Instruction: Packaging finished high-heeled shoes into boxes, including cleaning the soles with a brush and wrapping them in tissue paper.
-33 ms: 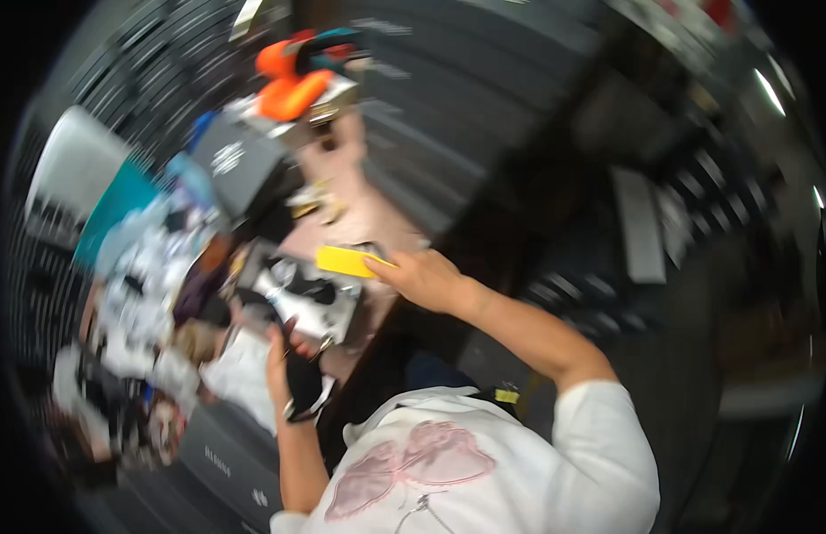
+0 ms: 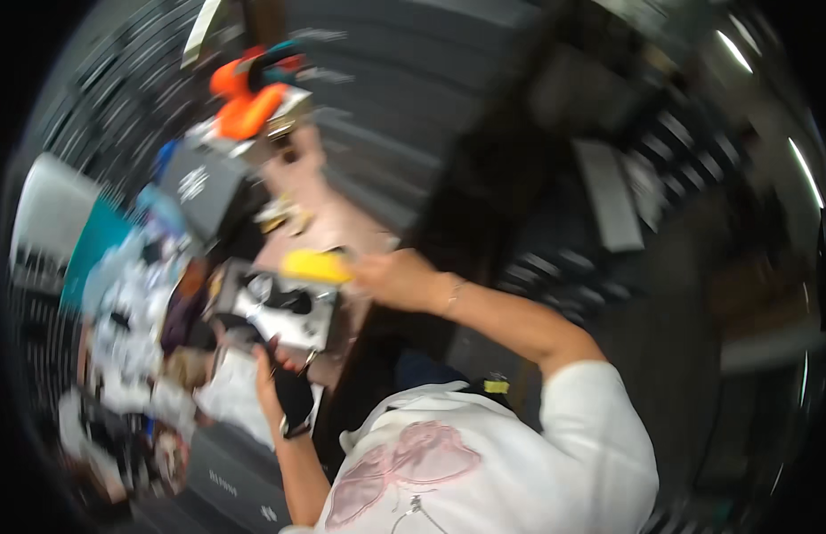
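My left hand (image 2: 267, 384) is closed around a black shoe (image 2: 295, 397), with its fingertips showing on the far side. In my right hand (image 2: 400, 279) is a flat yellow oblong piece (image 2: 315, 265), gripped by one end and blurred by motion; its exact kind cannot be made out. That piece is over the far edge of an open box (image 2: 317, 331) with white lining. A black item (image 2: 295, 301), perhaps another shoe, lies in the box. The held shoe is just nearer to me than the box, and the two hands are apart.
Crumpled clear bags and white paper (image 2: 141, 303) pile up at the left. A dark grey box (image 2: 199, 191) and an orange object (image 2: 244, 111) stand farther back on the pinkish table (image 2: 346, 218). Stacked grey boxes (image 2: 377, 98) rise behind; another grey box (image 2: 230, 472) is near left.
The view has shifted, so most of the scene sits farther left. My right hand and the yellow piece have moved slightly, with more blur. Both hands keep their hold.
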### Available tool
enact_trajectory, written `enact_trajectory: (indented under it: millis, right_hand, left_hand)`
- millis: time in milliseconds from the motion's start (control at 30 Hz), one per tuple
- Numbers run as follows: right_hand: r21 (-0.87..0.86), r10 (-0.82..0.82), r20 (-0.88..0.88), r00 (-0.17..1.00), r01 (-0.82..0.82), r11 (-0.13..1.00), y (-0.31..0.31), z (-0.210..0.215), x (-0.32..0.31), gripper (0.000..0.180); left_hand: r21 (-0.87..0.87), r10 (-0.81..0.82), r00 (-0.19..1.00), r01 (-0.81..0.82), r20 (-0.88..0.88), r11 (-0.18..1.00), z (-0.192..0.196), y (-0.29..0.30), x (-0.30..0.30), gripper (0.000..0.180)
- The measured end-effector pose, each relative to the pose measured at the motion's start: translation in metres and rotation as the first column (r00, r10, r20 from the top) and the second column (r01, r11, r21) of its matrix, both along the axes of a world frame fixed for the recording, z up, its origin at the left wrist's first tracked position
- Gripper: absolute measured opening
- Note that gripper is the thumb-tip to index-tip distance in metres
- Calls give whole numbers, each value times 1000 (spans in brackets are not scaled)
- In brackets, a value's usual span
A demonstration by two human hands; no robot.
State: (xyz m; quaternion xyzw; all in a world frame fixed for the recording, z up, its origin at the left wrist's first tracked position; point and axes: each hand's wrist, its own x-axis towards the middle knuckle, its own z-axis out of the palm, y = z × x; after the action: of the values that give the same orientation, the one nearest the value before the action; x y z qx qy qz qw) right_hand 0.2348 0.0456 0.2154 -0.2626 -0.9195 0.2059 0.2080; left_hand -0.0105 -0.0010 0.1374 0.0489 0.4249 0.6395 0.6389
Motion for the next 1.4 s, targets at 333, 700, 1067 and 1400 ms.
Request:
enact_trajectory:
  millis: [333, 700, 1067, 1400]
  right_hand:
    - [-63, 68, -183, 981, -81, 995, -77, -42, -33, 61]
    - [-667, -83, -409, 909, -236, 707, -92, -19, 83, 62]
    - [-142, -332, -418, 846, 300, 943, -131, -6, 212, 46]
    - [336, 8, 12, 1000, -12, 942, -139, 4, 242, 23]
  left_hand:
    - [-92, -297, 929, 284, -222, 955, -19, -96, 42, 38]
    - [-46, -191, 126, 710, -973, 703, 54, -147, 137, 69]
    - [-312, -362, 19, 467, -932, 827, -7, -181, 220, 14]
    - [-536, -365, -422, 419, -829, 733, 21, -204, 236, 27]
